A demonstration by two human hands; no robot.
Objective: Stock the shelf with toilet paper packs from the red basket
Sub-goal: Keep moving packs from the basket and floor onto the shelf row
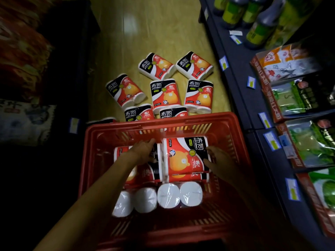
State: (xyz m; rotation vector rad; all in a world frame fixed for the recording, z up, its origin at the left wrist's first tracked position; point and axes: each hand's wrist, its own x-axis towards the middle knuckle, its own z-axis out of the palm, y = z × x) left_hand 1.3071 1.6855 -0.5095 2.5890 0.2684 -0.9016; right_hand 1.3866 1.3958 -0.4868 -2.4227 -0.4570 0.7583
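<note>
The red basket (183, 124) stands on the floor just below me and holds several two-roll toilet paper packs in red, black and white wrap. One toilet paper pack (184, 156) lies on top at the right. My right hand (219, 162) grips its right edge, thumb on the printed face. My left hand (143, 151) lies flat over a lower pack (120, 151), its straight fingers reaching the top pack's left edge. More packs show their white roll ends (179, 194) at the near side. Several floor packs (165, 95) lie beyond the basket.
A dark shelf (241, 73) with blue price tags runs along the right, carrying dark bottles with green labels (261, 28) and bagged goods (297, 98). Another dark shelf unit (72, 51) stands at the left. Wooden floor (145, 33) stretches ahead.
</note>
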